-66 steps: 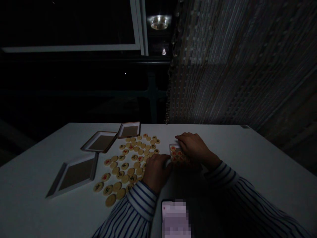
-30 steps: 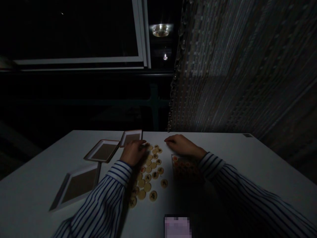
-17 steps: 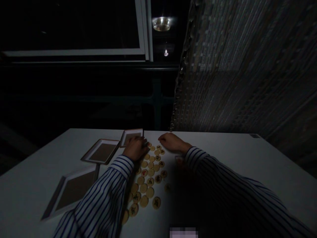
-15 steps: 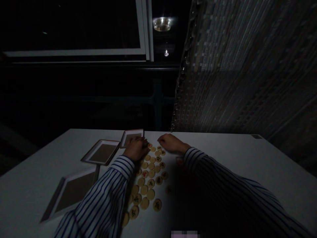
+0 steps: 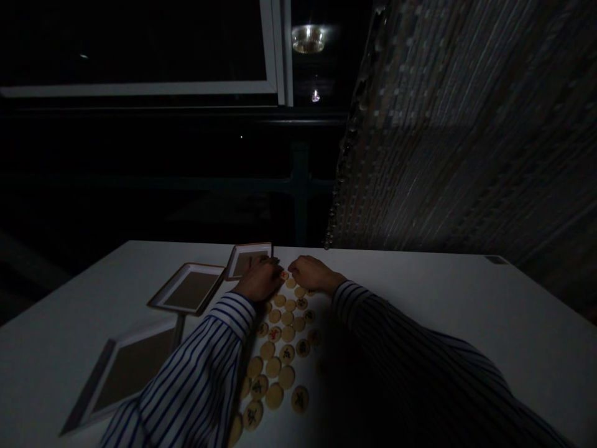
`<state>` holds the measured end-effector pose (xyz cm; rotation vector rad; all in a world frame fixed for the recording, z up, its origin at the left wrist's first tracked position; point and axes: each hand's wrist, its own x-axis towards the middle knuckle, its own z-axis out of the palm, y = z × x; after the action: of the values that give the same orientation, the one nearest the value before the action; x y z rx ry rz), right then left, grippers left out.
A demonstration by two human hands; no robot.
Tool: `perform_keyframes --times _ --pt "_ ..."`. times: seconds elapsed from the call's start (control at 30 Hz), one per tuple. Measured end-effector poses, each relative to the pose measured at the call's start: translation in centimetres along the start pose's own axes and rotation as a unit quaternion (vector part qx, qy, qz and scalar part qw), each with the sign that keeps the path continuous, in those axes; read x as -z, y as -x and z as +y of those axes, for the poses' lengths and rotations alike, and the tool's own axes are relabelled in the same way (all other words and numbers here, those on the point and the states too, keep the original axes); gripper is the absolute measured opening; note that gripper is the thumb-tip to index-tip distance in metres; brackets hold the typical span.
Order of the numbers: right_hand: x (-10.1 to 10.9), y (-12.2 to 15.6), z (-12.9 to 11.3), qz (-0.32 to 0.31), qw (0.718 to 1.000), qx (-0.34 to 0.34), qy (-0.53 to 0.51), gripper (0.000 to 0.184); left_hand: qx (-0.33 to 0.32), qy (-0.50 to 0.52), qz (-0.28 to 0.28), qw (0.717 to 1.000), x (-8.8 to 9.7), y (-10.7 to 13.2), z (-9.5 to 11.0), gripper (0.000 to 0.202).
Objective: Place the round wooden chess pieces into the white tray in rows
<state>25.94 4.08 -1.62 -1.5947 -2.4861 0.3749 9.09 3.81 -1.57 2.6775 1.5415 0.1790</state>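
Observation:
Several round yellow game discs (image 5: 284,336) with red or black characters lie spread over a white table (image 5: 443,311). My left hand (image 5: 259,279) rests curled at the far end of the spread, beside the farthest small tray (image 5: 247,259). My right hand (image 5: 311,274) lies right next to it, fingers bent down onto the far discs. The two hands nearly touch. The dim light hides whether either hand pinches a disc. Both sleeves are blue-and-white striped.
Two more shallow trays with brown insides sit to the left: a middle one (image 5: 189,289) and a near one (image 5: 125,370). A beaded curtain (image 5: 466,137) hangs behind the table at right. A dark window fills the back left.
Both hands left the clear box of red discs and reached to the far end of the spread. My right hand then slid left until it met my left hand.

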Motion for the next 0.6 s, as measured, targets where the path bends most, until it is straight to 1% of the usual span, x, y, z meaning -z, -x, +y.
perform_keyframes --times 0.37,0.6 --pt "-0.08 0.17 -0.43 0.005 1.0 0.003 0.026 0.034 -0.003 0.006 -0.017 1.0 -0.25 -0.46 -0.25 0.027" --pt "0.13 0.25 -0.39 0.001 1.0 -0.003 0.014 0.035 -0.004 -0.003 0.017 1.0 -0.14 -0.47 -0.16 0.029"
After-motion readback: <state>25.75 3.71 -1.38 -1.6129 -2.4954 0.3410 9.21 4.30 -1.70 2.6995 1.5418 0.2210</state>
